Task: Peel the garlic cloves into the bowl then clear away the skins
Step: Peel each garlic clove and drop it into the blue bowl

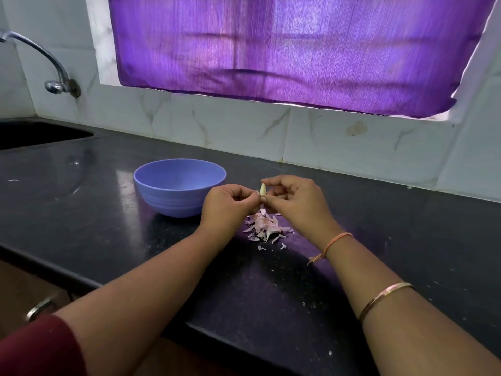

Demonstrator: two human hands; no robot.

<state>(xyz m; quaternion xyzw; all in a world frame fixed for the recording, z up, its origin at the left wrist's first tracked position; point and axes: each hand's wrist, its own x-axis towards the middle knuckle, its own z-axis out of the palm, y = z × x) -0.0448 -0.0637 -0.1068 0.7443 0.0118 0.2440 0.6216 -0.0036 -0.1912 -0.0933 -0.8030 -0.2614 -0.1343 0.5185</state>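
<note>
Logged one garlic clove (pixel 262 190), pinched upright by thumb and forefinger of the right hand (pixel 295 204) and raised above the worktop (pixel 81 207), just right of the bowl (pixel 168 199). Found the left hand (pixel 227 207) closed against the clove's lower end, fingertips nipping it there, perhaps on a loose flap of skin, the other fingers curled in. Judged both hands clamped on the clove so as to steady it with one and strip it with the other. Judged the spot, directly over the heap of skins (pixel 264 226), chosen to drop the peelings in one place for easy clearing later. Recorded the clove as pale cream, smooth and tapering to a point at the top, seemingly bare over most of its visible face, with a pinkish shred low on its left side. Recorded the skins as thin, papery, pink-white curls piled on the worktop, with a few stray flakes nearer the front edge. Noted the bowl as blue, ribbed low on its wall, and set within short reach left of the hands, presumably to receive peeled cloves; could not see its bottom from this angle. Also listed: sink (pixel 40 134) and tap (pixel 51 63) at far left, purple curtain (pixel 298 50) behind.
</note>
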